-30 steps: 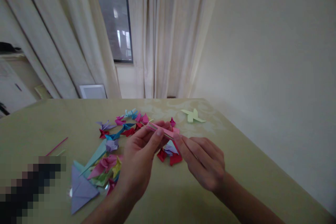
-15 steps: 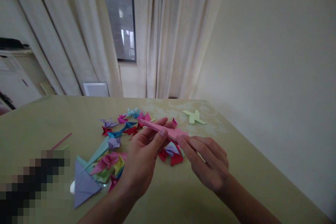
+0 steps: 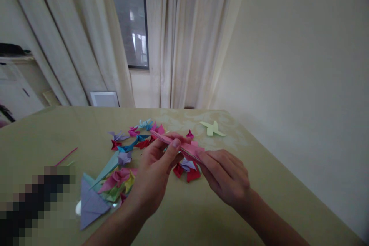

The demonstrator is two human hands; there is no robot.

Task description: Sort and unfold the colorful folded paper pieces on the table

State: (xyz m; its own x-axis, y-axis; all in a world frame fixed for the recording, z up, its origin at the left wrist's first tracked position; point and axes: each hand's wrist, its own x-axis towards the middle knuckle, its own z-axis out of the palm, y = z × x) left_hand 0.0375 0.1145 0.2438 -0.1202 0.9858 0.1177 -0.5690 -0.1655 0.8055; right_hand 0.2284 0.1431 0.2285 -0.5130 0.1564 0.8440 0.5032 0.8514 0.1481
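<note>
Both hands hold a folded pink paper [image 3: 187, 147] above the table [image 3: 259, 177]. My left hand [image 3: 154, 177] pinches its left part between thumb and fingers. The right end of the strip is pinched by the fingertips of my right hand [image 3: 227, 178]. Under and behind the hands lies a heap of small folded paper figures [image 3: 135, 142] in red, blue, purple and pink. Two red ones [image 3: 190, 173] with a purple one lie just below the pink paper.
A pale green folded shape [image 3: 213, 128] lies at the far right of the table. A large purple folded sheet [image 3: 90, 203] and a teal one [image 3: 108, 167] lie at the near left, beside a pixelated patch. A thin pink strip [image 3: 66, 156] lies at the left. Curtains and a window stand behind.
The pink paper has tilted a little and both hands shifted slightly along it. The camera view moved a bit. The grip stays the same.
</note>
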